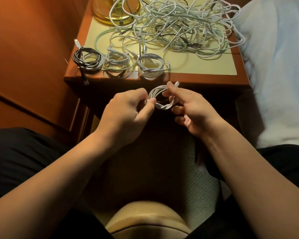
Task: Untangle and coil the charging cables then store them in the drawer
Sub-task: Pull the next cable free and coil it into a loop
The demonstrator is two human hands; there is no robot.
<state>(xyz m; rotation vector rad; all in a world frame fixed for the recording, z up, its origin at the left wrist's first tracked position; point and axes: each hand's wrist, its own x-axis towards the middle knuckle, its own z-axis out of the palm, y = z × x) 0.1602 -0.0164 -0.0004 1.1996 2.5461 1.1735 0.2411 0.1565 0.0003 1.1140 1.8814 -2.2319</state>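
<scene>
Seat cushion (pixel 145 219): tan, rounded, at the bottom edge of the view between the person's dark-clad legs; pale textured floor covering (pixel 202 187) just beyond it.

Left hand (pixel 126 111): raised in front of the table's near edge, fingers curled, thumb and fingertips pinching the left side of a small white coil.

Right hand (pixel 192 111): just right of the left one, thumb and forefinger gripping the coil's upper right side; the other fingers spread loosely below it.

White coil (pixel 160 98): a cable wound in a small ring, held between both hands in the air below the tabletop edge; one plug end pokes up past the right thumb.

Bedside table (pixel 205 66): reddish wood with a cream inset top. Its front face is in deep shadow, and the drawer cannot be made out.

Finished coils: three in a row along the table's front left edge. Black-and-white coil (pixel 87 60) at the corner, its black tail hanging over the edge; middle white coil (pixel 116 63) touching it; larger white coil (pixel 151 65) just beside that. Bare top lies right of this row, up to the right front corner.

Tangled pile (pixel 176 26): white, pale green and some black cables covering the rear of the top, loops spilling past the right edge toward the bedding (pixel 280 66).

Yellow lamp base (pixel 116 9): rear left corner, with cable loops draped over it.

Wood panelling (pixel 33 57): left of the table.
</scene>
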